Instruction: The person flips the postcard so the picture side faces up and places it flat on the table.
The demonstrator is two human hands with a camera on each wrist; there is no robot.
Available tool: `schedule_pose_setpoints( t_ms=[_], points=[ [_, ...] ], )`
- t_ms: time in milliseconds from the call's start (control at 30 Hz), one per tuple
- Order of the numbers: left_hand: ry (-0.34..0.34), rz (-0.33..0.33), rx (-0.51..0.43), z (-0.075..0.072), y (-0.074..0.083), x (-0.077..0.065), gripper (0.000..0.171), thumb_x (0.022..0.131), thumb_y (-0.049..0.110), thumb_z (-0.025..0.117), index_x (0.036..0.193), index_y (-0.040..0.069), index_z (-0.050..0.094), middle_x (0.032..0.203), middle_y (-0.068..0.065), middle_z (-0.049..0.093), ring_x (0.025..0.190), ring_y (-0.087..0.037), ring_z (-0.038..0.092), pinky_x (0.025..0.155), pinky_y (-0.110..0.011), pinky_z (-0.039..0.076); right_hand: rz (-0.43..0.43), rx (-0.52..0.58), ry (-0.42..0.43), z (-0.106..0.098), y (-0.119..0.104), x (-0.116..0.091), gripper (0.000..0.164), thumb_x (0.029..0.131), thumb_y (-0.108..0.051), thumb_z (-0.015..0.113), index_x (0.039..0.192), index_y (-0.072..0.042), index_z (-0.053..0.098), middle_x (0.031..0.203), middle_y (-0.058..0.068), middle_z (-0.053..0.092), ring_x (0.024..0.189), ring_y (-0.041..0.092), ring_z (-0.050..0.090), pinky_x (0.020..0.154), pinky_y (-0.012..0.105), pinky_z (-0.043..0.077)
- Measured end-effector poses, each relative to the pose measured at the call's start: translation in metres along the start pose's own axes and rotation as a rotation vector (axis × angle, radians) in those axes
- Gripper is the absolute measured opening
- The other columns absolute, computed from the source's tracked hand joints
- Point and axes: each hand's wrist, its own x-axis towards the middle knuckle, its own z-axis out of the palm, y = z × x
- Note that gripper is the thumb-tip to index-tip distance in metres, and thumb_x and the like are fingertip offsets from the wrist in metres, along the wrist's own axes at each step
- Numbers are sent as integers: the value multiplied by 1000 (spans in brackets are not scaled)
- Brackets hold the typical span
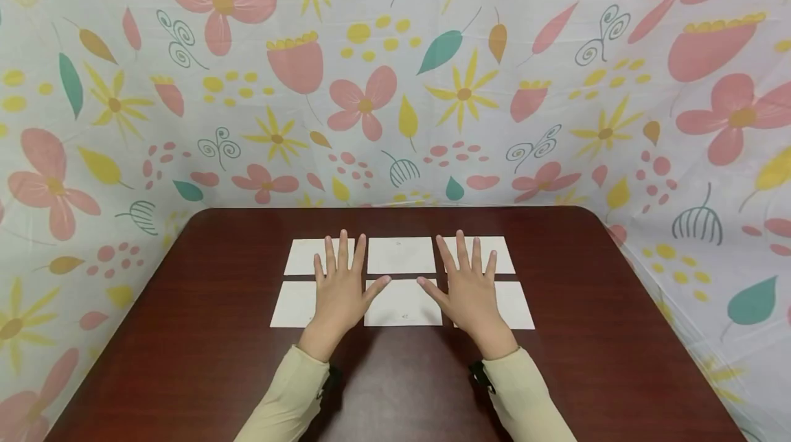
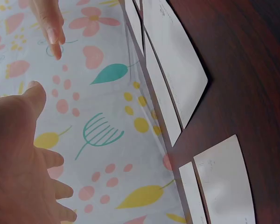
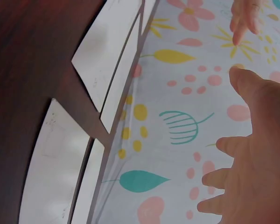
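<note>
White paper cards lie flat on the table in two rows of three, with narrow gaps between them. My left hand point(image 1: 340, 294) is held over the left column, its fingers straight and spread, partly covering the upper left card point(image 1: 301, 258) and lower left card point(image 1: 292, 305). Likewise spread, my right hand point(image 1: 474, 296) overlaps the upper right card point(image 1: 502, 257) and lower right card point(image 1: 518, 308). Between the two thumbs show the upper middle card point(image 1: 400, 257) and lower middle card point(image 1: 403, 308), both with small faint marks. Both wrist views show the hands raised above the cards, holding nothing.
The dark reddish-brown table point(image 1: 216, 305) has rounded far corners. A white curtain point(image 1: 395, 167) printed with flowers and leaves hangs behind it and along both sides. Dark bands point(image 1: 480, 377) sit at the wrists, by the cuffs of the light sleeves point(image 1: 290, 387).
</note>
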Motion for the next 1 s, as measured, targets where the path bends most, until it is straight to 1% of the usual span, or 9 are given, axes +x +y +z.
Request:
schedule_pose_setpoints(
  t_ms=[100,300,433,533,667,800,933,1000],
  points=[
    [14,11,-3,-1,0,1,85,91,61,48,155,15,16,160,-18,0,144,-39,-12,112,-61,0,-10,14,16,-1,-1,1,85,88,-62,54,155,-19,22,159,19,9,144,45,0,109,65,-4],
    [50,35,-12,-5,-2,2,83,92,60,50,155,16,19,159,-20,7,144,-40,-6,113,-60,4,-45,26,62,-3,-5,5,84,89,-60,55,154,-18,24,158,20,16,143,45,5,110,65,3],
    [78,53,-24,-7,-5,1,80,93,56,51,154,15,22,158,-21,12,144,-41,-2,113,-60,8,-66,41,69,-3,-9,8,83,89,-58,55,154,-17,23,157,21,18,143,44,8,110,65,6],
    [91,63,-26,-9,-7,1,78,93,55,52,154,14,24,157,-22,14,144,-42,2,112,-60,12,-75,66,56,-3,-12,9,82,91,-57,54,155,-17,21,157,22,18,144,43,10,110,65,8],
    [97,63,-52,-12,-11,1,75,94,53,52,153,13,27,156,-23,19,144,-43,7,111,-60,15,-87,122,34,-2,-17,9,79,93,-54,53,155,-17,20,157,22,17,144,42,11,111,64,9],
    [121,59,-97,-15,-16,1,73,94,51,53,151,11,31,154,-24,24,143,-44,12,110,-61,17,-105,182,17,-1,-23,10,77,95,-51,52,155,-15,20,157,21,18,144,41,13,111,63,10],
    [146,59,-131,-18,-20,1,70,95,49,53,149,8,34,152,-25,27,142,-44,15,109,-62,18,-128,254,10,0,-29,10,74,96,-47,52,154,-12,23,156,22,19,144,41,14,111,62,12],
    [145,54,-139,-19,-23,2,70,96,49,52,149,8,34,152,-25,27,142,-44,15,109,-62,19,-143,303,8,-1,-32,11,72,96,-44,53,153,-9,24,156,23,20,143,41,16,111,61,14]
  ],
)
